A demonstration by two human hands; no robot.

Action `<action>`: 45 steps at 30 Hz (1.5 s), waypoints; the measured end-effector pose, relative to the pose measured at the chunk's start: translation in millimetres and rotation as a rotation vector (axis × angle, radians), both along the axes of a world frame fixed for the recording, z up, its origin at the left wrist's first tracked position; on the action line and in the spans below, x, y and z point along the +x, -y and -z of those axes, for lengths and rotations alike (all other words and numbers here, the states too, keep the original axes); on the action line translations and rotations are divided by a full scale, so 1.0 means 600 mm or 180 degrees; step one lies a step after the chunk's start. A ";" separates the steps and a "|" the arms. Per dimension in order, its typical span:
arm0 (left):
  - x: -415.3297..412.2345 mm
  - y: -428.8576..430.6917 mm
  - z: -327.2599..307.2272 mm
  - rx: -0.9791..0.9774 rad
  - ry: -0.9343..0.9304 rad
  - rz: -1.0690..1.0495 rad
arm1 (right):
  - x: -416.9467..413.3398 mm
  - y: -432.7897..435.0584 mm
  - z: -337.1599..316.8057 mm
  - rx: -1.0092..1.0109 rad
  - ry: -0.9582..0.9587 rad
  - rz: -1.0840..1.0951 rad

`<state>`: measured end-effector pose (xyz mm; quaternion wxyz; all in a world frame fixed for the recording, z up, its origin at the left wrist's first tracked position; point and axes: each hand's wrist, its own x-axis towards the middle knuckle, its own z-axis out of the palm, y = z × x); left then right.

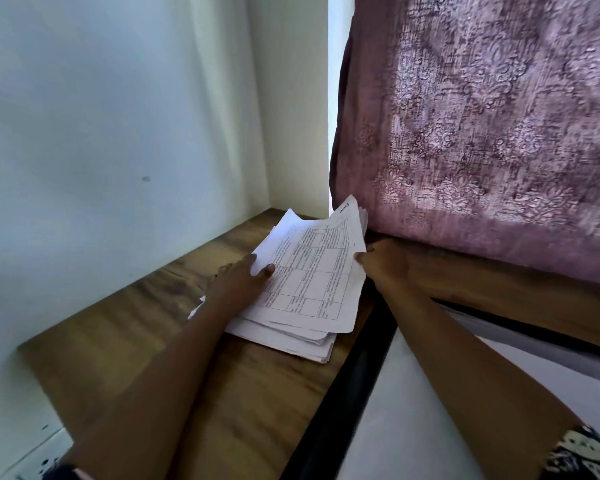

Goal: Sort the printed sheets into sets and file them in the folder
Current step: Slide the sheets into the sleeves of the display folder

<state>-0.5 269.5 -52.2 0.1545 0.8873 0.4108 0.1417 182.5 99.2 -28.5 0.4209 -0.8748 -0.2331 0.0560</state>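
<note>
Head view: a wood-grain counter (125, 341) fits into a room corner. A pale wall (84, 116) runs along its left edge, with a small dark mark (145, 179) on it, and a second pale wall closes the far edge. On the right hangs a mauve curtain (482, 116) with a lighter damask pattern, and a bright strip of daylight (336, 81) shows between it and the far wall. A black trim (340, 403) runs down the counter's right edge. Under the curtain's hem lies a brown wooden ledge (499, 299).

The stack of printed sheets (291, 337) lies along the right edge, toward the far right corner, its edges loosely fanned. The top sheet (312, 271), printed with a ruled table, is raised at its far end against the curtain.

The left grip (239, 284) pinches the top sheet's left edge, thumb on the printed face. The right grip (383, 268) meets the sheet's right edge with its fingertips, but I cannot tell whether it pinches or only touches. A black-and-white patterned sleeve (582, 452) shows at the right forearm.
</note>
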 end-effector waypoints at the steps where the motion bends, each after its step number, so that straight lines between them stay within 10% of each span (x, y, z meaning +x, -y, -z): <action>1: 0.000 0.000 0.000 -0.0038 0.0020 -0.0006 | -0.001 0.003 -0.002 0.0036 -0.0013 0.0006; 18: 0.116 -0.101 -0.054 -0.0470 -0.0092 0.0628 | 0.025 -0.005 -0.025 -0.0270 -0.1630 -0.0607; 31: 0.135 -0.171 -0.009 -0.1106 0.0750 0.0825 | 0.067 -0.034 0.028 -0.0682 0.0639 -0.0450; 45: 0.157 -0.169 -0.019 -0.1601 0.1309 0.0900 | 0.064 -0.033 0.030 -0.0794 0.0921 -0.0401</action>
